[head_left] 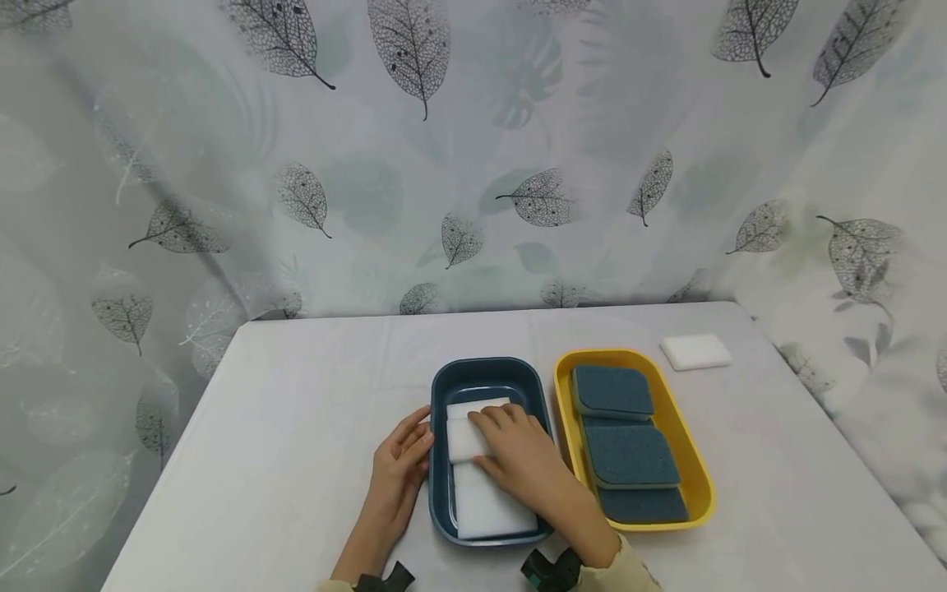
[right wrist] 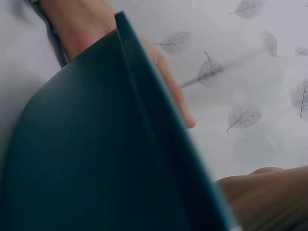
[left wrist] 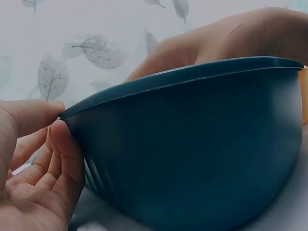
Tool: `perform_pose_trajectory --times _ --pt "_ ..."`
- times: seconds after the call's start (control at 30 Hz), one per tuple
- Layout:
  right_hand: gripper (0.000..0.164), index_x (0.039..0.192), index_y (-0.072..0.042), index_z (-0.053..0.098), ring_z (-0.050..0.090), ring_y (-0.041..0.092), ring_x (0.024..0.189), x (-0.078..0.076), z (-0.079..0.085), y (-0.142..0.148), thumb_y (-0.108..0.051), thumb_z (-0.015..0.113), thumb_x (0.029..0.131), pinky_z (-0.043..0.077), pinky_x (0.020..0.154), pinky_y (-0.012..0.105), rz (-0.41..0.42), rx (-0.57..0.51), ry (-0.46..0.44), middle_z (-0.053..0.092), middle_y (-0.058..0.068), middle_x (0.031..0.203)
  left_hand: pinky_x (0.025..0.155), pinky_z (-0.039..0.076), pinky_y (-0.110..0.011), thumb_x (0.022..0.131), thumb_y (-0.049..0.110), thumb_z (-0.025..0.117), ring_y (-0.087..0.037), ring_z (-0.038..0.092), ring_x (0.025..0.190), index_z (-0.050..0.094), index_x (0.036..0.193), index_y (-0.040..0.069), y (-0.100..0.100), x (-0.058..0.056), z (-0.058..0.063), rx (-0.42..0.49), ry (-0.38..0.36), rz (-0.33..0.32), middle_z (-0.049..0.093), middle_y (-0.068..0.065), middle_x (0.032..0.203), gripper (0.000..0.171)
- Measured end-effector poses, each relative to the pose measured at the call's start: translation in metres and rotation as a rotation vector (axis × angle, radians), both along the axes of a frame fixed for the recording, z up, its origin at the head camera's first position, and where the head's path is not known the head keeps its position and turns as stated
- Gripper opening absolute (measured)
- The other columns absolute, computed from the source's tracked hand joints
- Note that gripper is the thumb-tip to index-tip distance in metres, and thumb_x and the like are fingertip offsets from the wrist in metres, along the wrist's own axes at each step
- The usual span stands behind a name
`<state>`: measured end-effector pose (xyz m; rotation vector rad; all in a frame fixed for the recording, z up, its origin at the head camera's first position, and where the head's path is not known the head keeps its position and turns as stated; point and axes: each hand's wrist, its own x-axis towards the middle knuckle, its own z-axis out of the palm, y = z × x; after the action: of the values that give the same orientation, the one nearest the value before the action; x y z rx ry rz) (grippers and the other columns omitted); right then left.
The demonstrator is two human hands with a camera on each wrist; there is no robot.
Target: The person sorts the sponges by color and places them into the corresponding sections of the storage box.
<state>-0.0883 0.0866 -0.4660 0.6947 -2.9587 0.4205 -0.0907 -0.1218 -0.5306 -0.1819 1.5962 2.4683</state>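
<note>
In the head view, a dark blue rectangular tray (head_left: 435,497) stands on the table with several white sponge blocks in it. My left hand (head_left: 399,473) is at its left side; in the left wrist view the thumb and fingers of that hand (left wrist: 36,159) pinch the rim of the tray (left wrist: 192,139). My right hand (head_left: 525,452) reaches in over the right side and grips a white sponge (head_left: 464,440), thumb at the near edge and fingers at the far edge. That sponge overlaps another white sponge (head_left: 491,506) at the near end. The right fingertips are hidden in the right wrist view.
Right of the blue tray stands a yellow tray (head_left: 699,481) with several overlapping dark green scouring sponges (head_left: 632,454). A loose white sponge (head_left: 697,352) lies on the white table (head_left: 318,395) at the far right. A leaf-print curtain (head_left: 473,164) hangs behind.
</note>
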Motion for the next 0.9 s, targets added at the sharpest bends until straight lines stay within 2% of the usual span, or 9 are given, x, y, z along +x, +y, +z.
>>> perform_pose_trajectory --times 0.23,0.63,0.9 --pt "0.054 0.141 -0.015 0.062 0.060 0.029 0.125 -0.0015 -0.0043 0.0030 -0.035 0.079 0.094 0.055 0.100 0.049 0.015 -0.041 -0.021 0.067 0.005 0.138 0.074 0.052 -0.015 0.100 0.013 0.068 -0.008 0.061 0.092 0.054 0.148 0.013 0.0007 0.0008 -0.0007 -0.003 -0.015 0.007 0.066 -0.004 0.117 0.051" --pt "0.055 0.142 -0.015 0.061 0.060 0.031 0.126 -0.0012 -0.0061 0.0022 -0.036 0.078 0.094 0.054 0.102 0.050 0.022 -0.022 0.009 0.066 0.006 0.139 0.073 0.051 -0.015 0.100 0.014 0.068 -0.007 0.060 0.092 0.055 0.147 0.014 0.0005 0.0012 -0.0029 -0.004 0.009 0.000 0.066 -0.003 0.118 0.048" --pt "0.062 0.146 -0.013 0.057 0.055 0.034 0.134 -0.0007 -0.0028 0.0060 -0.040 0.077 0.095 0.051 0.105 0.056 0.031 -0.049 -0.050 0.061 0.010 0.147 0.073 0.050 -0.015 0.102 0.015 0.067 -0.007 0.060 0.092 0.054 0.148 0.013 0.0009 0.0015 -0.0012 -0.013 0.023 -0.008 0.066 -0.002 0.116 0.048"
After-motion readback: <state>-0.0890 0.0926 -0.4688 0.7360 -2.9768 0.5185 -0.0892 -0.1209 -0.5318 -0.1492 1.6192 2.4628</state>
